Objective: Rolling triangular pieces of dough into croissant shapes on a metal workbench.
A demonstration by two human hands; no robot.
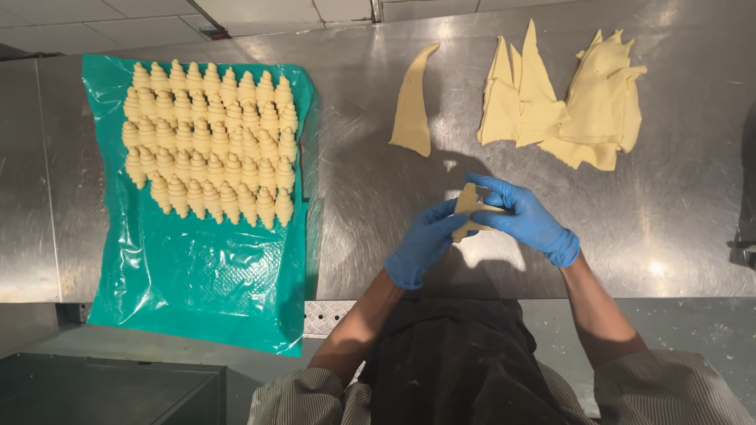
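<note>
Bright overhead light, steel glare.

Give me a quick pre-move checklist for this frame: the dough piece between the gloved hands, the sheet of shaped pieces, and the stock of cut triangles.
1. Both hands on the piece: left hand and right hand hold the dough piece above the steel table: ok.
2. Gloves whole: no tear visible: ok.
3. Roll finished: fingers cover it: cannot tell.
4. Room on the green plastic sheet: bare below the rows of shaped croissants: ok.
5. Stock: a single triangle and a pile of triangles lie ahead: ok.
</note>
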